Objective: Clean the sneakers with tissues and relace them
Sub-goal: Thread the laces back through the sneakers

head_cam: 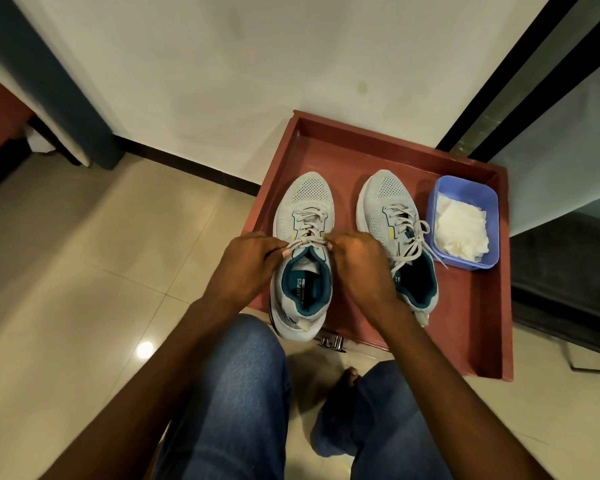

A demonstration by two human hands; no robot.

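Two grey sneakers with teal lining stand side by side, toes pointing away, in a red-brown tray [471,327]. The left sneaker [305,209] has its grey lace [307,240] drawn taut across the top eyelets. My left hand [246,265] pinches the lace's left end, and my right hand [361,265] pinches its right end, both with curled fingers just above the shoe's opening. The right sneaker [385,206] is laced, with loose lace ends [420,244] trailing to the right. A blue plastic tub [463,188] of white tissues [461,230] stands at the tray's right.
The tray lies on beige floor tiles [84,271] against a white wall [257,64]. A metal handle [331,342] sits at the tray's near edge. My knees in blue jeans [243,393] and a bare foot [347,379] are below the tray. A dark door frame [520,64] runs along the right.
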